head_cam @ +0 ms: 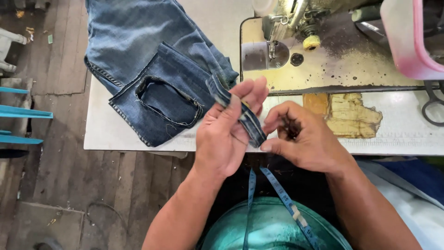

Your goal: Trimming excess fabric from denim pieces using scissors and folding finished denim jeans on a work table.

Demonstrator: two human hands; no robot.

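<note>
At the table's [115, 134] front edge, left hand [226, 134] and right hand [300, 139] pinch a folded denim strip [247, 118]; jeans [152, 74] lie unsewn beside the sewing machine [296, 41].

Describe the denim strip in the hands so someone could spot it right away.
Start at the white sewing table, where blue jeans lie left of the sewing machine. At the table's near edge, the left hand and right hand hold a narrow folded denim strip. Unlike the jeans, it is thin, stitched and held up.
</note>
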